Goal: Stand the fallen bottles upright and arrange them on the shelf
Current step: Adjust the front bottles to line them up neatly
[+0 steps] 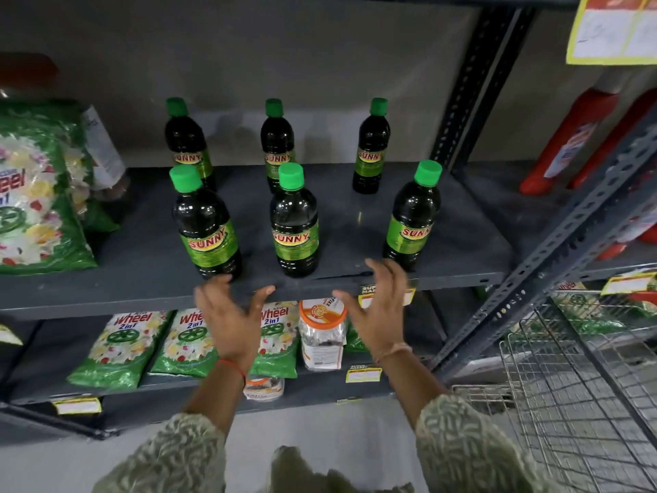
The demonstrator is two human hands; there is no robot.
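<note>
Head view, six upright bottles (294, 222), detergent packs (35, 193) left, wire basket (583, 403) right

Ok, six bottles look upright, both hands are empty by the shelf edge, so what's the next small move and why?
Probably draw both hands back and check the rows. All six bottles stand upright, three behind, three in front; none lies fallen. The left hand and right hand are open just below the front middle bottle. At most, nudge the front right bottle, which seems to lean.
</note>
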